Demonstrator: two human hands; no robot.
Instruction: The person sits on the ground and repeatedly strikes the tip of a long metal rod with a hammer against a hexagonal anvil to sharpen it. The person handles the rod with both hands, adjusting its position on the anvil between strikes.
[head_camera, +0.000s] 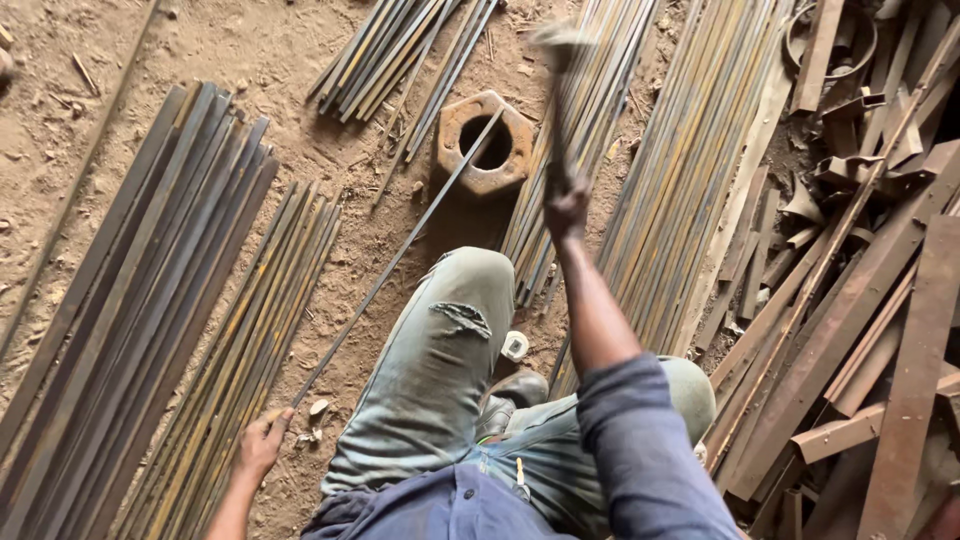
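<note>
My left hand (262, 440) is down by my left knee, its fingers closed around the near end of a thin steel rod (400, 255). From those fingers the rod runs up and away to the right, its long axis slanting across the dirt floor (250, 60) until its far end lies over the rusty hexagonal block (486, 143) with the round hole. My right hand (567, 203) is raised above and just right of that block, fingers wrapped tight around the handle of a hammer (557, 90); the head is blurred, high beyond my knuckles. The right hand is therefore the nearer one to the rod's far end, the left only steadies the near end. Left of my left fingers lie flat bundles of long bars (140, 300); more bundles (680, 170) sit right of the hammer hand, with rusty scrap angle pieces (860, 300) further right. Nothing lies between hammer and block.
</note>
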